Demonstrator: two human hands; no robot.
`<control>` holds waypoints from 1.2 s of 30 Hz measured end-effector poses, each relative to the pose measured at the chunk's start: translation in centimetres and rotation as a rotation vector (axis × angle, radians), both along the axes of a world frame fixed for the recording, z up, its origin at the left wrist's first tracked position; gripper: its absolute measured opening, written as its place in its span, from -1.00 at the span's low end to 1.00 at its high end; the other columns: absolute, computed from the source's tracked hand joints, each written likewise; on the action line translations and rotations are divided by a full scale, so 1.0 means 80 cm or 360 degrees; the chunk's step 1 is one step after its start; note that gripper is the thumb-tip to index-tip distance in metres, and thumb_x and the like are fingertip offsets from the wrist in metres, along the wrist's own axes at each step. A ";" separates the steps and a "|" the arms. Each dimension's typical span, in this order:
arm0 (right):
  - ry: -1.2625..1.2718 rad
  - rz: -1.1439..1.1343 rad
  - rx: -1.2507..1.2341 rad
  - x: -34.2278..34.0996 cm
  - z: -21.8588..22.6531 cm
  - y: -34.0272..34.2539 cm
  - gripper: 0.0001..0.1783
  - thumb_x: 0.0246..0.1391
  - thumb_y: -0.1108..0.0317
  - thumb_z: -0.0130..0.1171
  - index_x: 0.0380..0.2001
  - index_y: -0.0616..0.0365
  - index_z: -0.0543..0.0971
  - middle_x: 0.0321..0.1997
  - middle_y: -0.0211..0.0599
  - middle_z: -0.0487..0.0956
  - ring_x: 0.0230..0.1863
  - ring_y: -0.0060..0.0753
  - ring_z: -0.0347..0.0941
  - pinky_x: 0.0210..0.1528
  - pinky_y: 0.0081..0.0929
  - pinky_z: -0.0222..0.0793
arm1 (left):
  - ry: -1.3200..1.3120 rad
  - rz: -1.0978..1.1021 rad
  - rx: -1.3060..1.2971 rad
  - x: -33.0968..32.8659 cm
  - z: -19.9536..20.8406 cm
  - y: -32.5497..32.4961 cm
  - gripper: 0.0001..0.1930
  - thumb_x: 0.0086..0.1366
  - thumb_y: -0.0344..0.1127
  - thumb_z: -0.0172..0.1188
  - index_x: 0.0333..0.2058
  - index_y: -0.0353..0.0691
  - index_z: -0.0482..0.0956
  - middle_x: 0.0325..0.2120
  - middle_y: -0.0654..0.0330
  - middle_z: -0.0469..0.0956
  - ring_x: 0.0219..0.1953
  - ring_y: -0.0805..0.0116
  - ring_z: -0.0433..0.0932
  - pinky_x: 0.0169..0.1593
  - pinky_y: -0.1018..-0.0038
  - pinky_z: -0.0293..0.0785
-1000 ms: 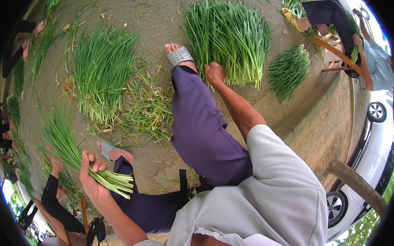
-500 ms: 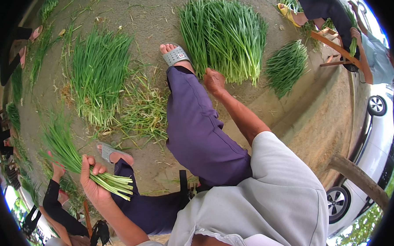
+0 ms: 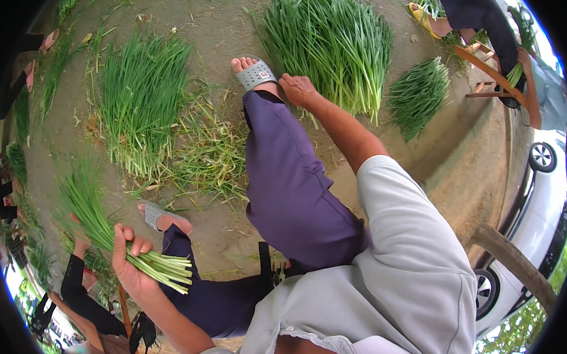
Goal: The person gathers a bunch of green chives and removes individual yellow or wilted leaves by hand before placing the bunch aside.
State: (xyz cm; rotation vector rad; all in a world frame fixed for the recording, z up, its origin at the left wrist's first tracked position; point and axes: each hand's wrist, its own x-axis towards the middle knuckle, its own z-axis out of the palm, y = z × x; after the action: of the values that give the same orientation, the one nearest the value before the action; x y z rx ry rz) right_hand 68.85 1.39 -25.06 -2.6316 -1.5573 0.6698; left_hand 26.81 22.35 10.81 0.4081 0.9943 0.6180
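Observation:
A bunch of garlic chives point(image 3: 162, 266) is gripped in my left hand point(image 3: 133, 264), its pale cut stems pointing right and its green leaves spreading up to the left. Between my sandalled right foot point(image 3: 255, 76) and a large heap of garlic chives point(image 3: 332, 51) is my right hand point(image 3: 297, 90). Its fingers are curled together at the heap's lower left edge, beside the grey sandal; whatever they hold, if anything, cannot be made out. The heap's leaves point away from me, and its pale stems face me.
Another chive pile point(image 3: 144, 94) lies at the left, with loose yellowish trimmings point(image 3: 212, 158) beside it. A smaller bundle point(image 3: 419, 99) rests to the right. Seated people work at both sides, one by a wooden chair point(image 3: 491, 70). A white car point(image 3: 520, 230) stands at the right.
My right hand has moved up and left, from the near edge of the large heap to beside the sandal. My left hand keeps its bunch in nearly the same place.

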 end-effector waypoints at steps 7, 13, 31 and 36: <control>-0.0197 0.0113 -0.0124 0.029 0.000 -0.037 -0.85 0.04 0.41 0.05 -0.34 0.10 0.60 -0.13 -0.14 0.55 -0.14 0.01 0.58 -0.17 -0.07 0.48 | 0.0051 -0.0008 0.0023 -0.003 0.003 0.000 -0.88 0.41 -0.39 0.11 -0.13 -0.23 0.43 -0.40 0.23 0.44 -0.55 0.53 0.34 -0.42 0.54 0.37; -0.0140 0.0121 -0.0081 0.038 0.009 -0.049 -0.86 0.04 0.45 0.04 -0.33 0.11 0.57 -0.15 -0.15 0.54 -0.14 -0.01 0.58 -0.15 -0.08 0.48 | 0.0116 0.0055 0.0030 -0.005 0.003 0.003 -0.88 0.44 -0.38 0.07 -0.12 -0.28 0.46 -0.39 0.21 0.45 -0.55 0.53 0.35 -0.41 0.53 0.39; -0.0151 0.0082 0.0397 -0.049 0.047 -0.052 -0.90 0.01 0.46 0.06 -0.35 0.07 0.48 -0.24 -0.25 0.47 -0.14 -0.10 0.46 -0.18 -0.18 0.44 | 0.0087 0.0029 -0.0011 0.008 0.014 -0.006 -0.90 0.40 -0.40 0.14 -0.18 -0.28 0.48 -0.39 0.22 0.48 -0.55 0.53 0.36 -0.44 0.54 0.41; -0.0111 -0.0143 0.0563 -0.049 0.097 -0.066 -0.98 0.02 0.49 0.00 -0.44 0.14 0.42 -0.36 -0.08 0.46 -0.26 0.04 0.49 -0.29 -0.07 0.42 | 0.0001 -0.0006 -0.0092 0.013 0.018 -0.014 -0.86 0.35 -0.33 0.20 -0.36 -0.18 0.44 -0.48 0.28 0.49 -0.58 0.51 0.40 -0.45 0.45 0.44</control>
State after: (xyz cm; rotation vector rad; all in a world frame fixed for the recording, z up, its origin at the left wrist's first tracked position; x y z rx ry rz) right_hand 64.96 -3.86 -17.28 -2.4621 -1.4090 0.2691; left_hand 27.85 21.23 12.22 0.3592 1.0095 0.5843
